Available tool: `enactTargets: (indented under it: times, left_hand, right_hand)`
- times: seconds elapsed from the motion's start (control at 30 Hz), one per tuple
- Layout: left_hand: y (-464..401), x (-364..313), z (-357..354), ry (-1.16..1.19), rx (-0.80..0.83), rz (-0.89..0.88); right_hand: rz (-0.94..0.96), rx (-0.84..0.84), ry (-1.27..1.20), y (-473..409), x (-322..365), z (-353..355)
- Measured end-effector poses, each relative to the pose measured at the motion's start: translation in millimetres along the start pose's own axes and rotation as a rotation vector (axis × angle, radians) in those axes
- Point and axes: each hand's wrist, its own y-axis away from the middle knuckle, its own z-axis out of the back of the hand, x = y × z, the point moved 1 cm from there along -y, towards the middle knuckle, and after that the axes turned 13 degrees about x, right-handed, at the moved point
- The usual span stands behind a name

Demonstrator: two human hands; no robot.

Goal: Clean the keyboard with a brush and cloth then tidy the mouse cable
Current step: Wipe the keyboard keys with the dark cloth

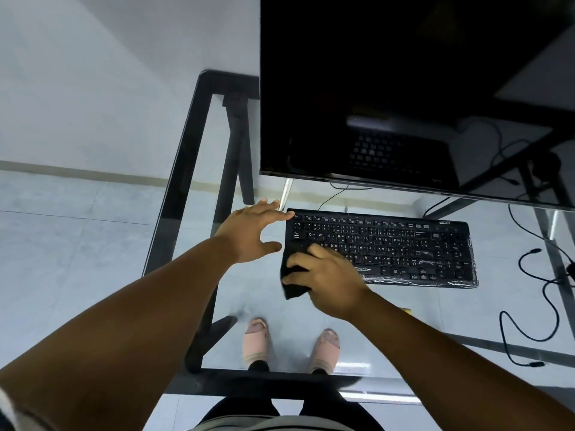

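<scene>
Keyboard wiped with cloth on the glass worktop (389, 309)

The black keyboard (389, 247) lies below the monitor (389, 88); its left end is steadied by the spread left hand (252, 231), presumably against sliding, while a black cloth (294, 279) is grasped by the right hand (323, 275) over the left keys.

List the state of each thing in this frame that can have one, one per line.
Black computer keyboard: flat on the glass desk, left end under the cloth.
Black cleaning cloth: bunched, pressed on the keyboard's left end.
Right hand: grips the cloth.
Left hand: open, fingers spread at the keyboard's left edge.
Black monitor: screen dark.
Black cable: loose, looped, uncoiled.
</scene>
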Motion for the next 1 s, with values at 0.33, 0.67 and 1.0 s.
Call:
enactTargets:
  times: [0.33,0.67,1.0]
  left_hand:
    - [-4.0,-3.8,-2.6,0.071,-0.036,0.033]
    - [-4.5,-4.6,0.1,0.137,0.01,0.051]
    - [-3.2,-4.6,3.1,0.161,0.011,0.052]
  right_hand:
    - [0.022,-0.002,0.111,-0.7,5.1,1.3]
    - [-0.025,0.04,0.239,18.5,-2.1,0.8]
    - [-0.064,0.034,0.222,19.1,3.6,-1.1]
